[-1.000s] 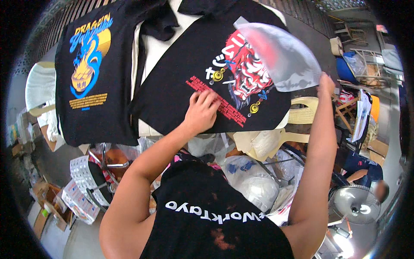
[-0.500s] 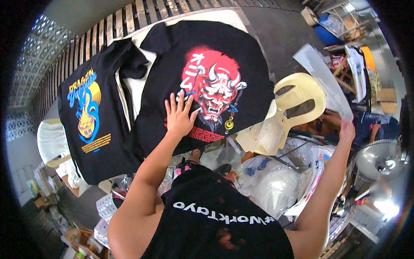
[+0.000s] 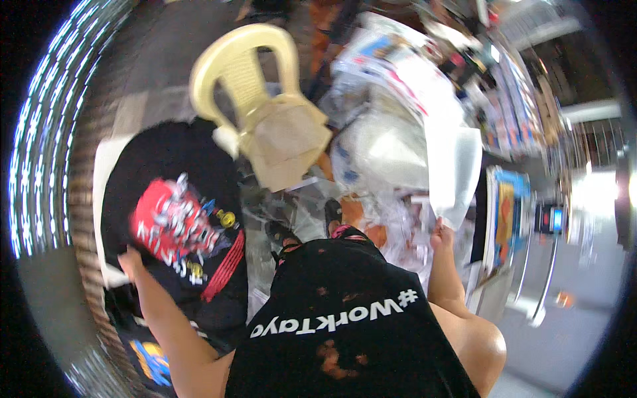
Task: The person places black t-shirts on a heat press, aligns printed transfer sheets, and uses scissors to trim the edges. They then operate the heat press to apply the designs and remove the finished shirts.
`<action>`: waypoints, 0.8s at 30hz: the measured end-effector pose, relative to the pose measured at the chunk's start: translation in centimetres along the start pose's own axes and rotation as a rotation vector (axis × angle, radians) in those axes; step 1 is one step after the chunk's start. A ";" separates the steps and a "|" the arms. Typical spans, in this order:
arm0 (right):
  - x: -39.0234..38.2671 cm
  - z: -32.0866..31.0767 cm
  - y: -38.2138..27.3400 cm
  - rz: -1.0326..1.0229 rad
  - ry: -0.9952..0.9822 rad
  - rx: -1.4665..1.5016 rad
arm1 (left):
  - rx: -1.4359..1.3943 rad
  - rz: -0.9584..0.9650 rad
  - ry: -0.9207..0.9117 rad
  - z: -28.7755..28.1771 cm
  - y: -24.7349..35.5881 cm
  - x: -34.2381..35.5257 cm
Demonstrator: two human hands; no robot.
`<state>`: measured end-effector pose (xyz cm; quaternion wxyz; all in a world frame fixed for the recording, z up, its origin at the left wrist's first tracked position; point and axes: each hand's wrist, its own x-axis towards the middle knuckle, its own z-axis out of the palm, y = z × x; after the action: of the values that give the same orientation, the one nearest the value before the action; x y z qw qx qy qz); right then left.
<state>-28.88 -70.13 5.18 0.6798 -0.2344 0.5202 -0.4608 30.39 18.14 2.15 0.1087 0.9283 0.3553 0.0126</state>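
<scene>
In my right hand [image 3: 442, 235] is the lower corner of a long, translucent white sheet [image 3: 456, 172], pinched between the fingers and hanging out in front. My left hand [image 3: 130, 260] is over a black T-shirt [image 3: 126, 199] with a red horned-mask print; motion blur smears its fingers. Below that shirt, partly behind my left forearm, lies a second black T-shirt [image 3: 119, 302] with a blue and yellow print [image 3: 151, 361]. A pale board [image 3: 101, 199] shows under the shirts' left side.
A cream plastic chair [image 3: 285, 132] with a brown sheet on its seat stands ahead. Clear plastic bags [image 3: 388, 149] heap beside it. At right are a framed screen [image 3: 504, 212] and a small device with a lit display [image 3: 549, 219]. Slatted wood [image 3: 83, 219] lines the left.
My view has swung right, so the shirts now sit at the left. My left hand has left the print's middle for the shirt's far side. The sheet stays in my right hand.
</scene>
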 end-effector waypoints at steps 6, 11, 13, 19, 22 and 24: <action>-1.3 -3.3 3.4 0.088 0.255 0.155 | 0.019 0.028 0.031 1.2 3.3 -1.4; 0.2 1.1 4.6 0.173 0.431 0.167 | -0.213 0.099 0.175 -3.3 8.9 -9.3; -0.5 3.0 3.6 0.195 0.334 0.142 | -0.261 0.128 0.239 -6.5 10.6 -12.9; 0.6 7.3 1.0 0.240 0.210 -0.038 | -0.921 0.375 0.018 -14.3 13.6 -25.0; 7.6 9.7 3.6 0.174 0.109 -0.007 | -0.985 0.500 0.047 -15.6 16.5 -31.0; 13.9 13.0 7.2 0.255 -0.008 0.145 | -1.138 0.552 0.033 -15.4 19.2 -35.3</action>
<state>-13.70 -81.01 -2.87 0.7499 -0.1186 0.5086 -0.4061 15.03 -16.15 23.15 0.5728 0.7822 0.0420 0.2416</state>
